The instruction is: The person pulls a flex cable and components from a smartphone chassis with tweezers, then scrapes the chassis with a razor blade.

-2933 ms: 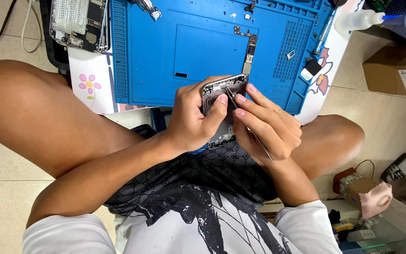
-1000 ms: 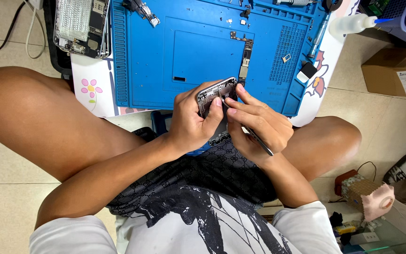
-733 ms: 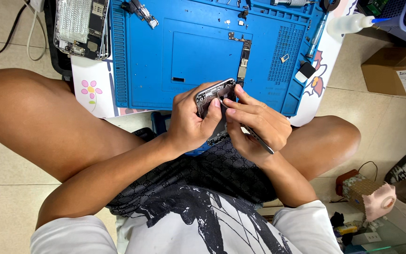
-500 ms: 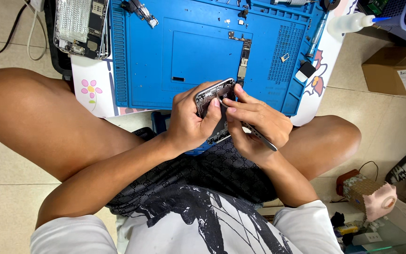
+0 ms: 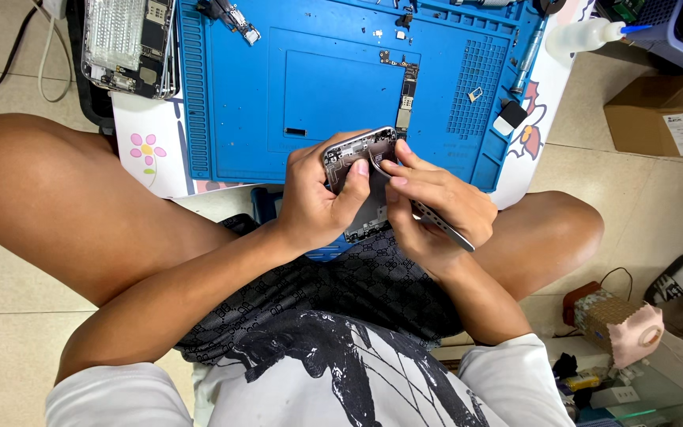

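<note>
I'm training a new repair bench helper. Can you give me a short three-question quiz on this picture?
1. True or false: the opened phone body lies flat on the blue work mat.
2. What does the right hand hold? A) a bottle B) metal tweezers C) a cardboard box
3. Fill in: the left hand presses its ____ on the phone's inside.

Key:
1. False: both hands hold it above the lap, off the mat.
2. B, with the tip at the phone's upper end.
3. Thumb.
</note>
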